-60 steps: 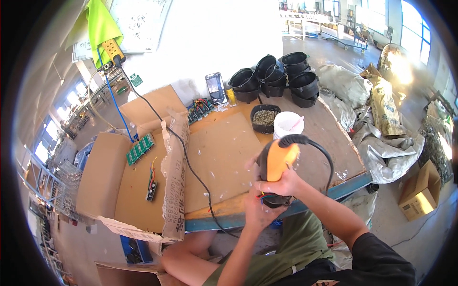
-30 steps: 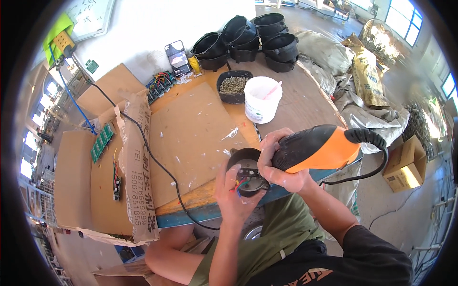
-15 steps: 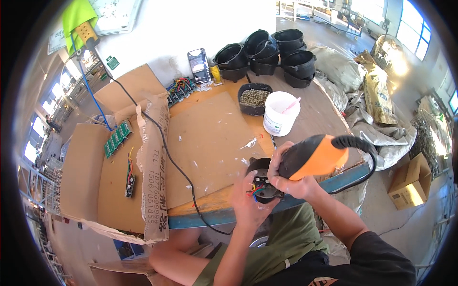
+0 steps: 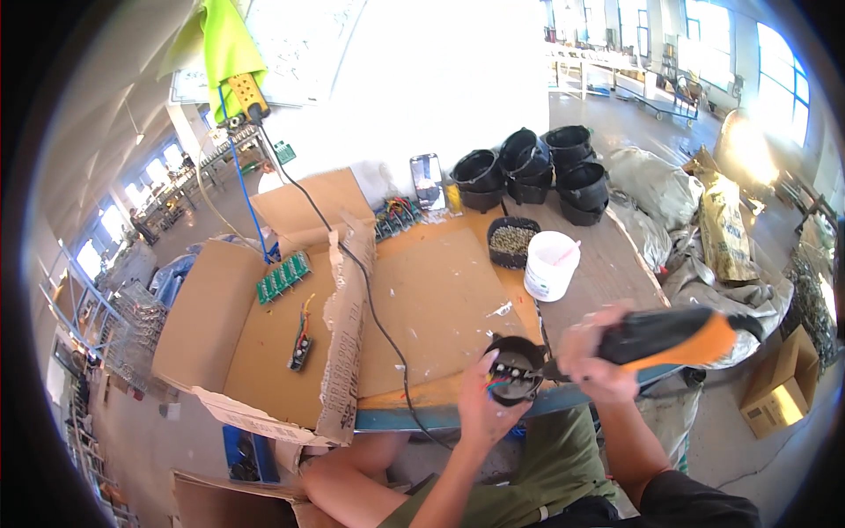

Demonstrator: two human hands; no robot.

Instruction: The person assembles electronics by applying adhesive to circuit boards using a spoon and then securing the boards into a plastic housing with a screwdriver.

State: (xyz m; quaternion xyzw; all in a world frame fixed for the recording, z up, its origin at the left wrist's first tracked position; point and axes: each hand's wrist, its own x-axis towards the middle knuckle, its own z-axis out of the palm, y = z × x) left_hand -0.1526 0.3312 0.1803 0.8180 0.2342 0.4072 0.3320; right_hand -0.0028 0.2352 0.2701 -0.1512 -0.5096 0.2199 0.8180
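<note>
My left hand (image 4: 482, 412) is closed round a black round housing (image 4: 529, 355) at the table's front edge. Inside the housing sit a small dark board and red, green and blue wires. In my right hand (image 4: 600, 356) is an orange and black corded power screwdriver (image 4: 673, 337), held nearly level and smeared by motion. Its tip end points left toward the housing's right side; whether it touches cannot be made out. Further back stand a white tub (image 4: 552, 273) and a black tray of small brass-coloured screws (image 4: 513, 239).
Stacked black housings (image 4: 528, 167) stand at the back beside a phone (image 4: 428, 182) and wired boards (image 4: 398, 217). To the left, an open carton (image 4: 220, 352) holds a green board (image 4: 283, 278) and a wired part (image 4: 301, 346). A black cable (image 4: 374, 312) crosses the cardboard sheet (image 4: 431, 290).
My right hand has drawn the screwdriver to the right, off the top of the housing, and tilted it flatter. My left hand still holds the housing. The whole view has shifted.
</note>
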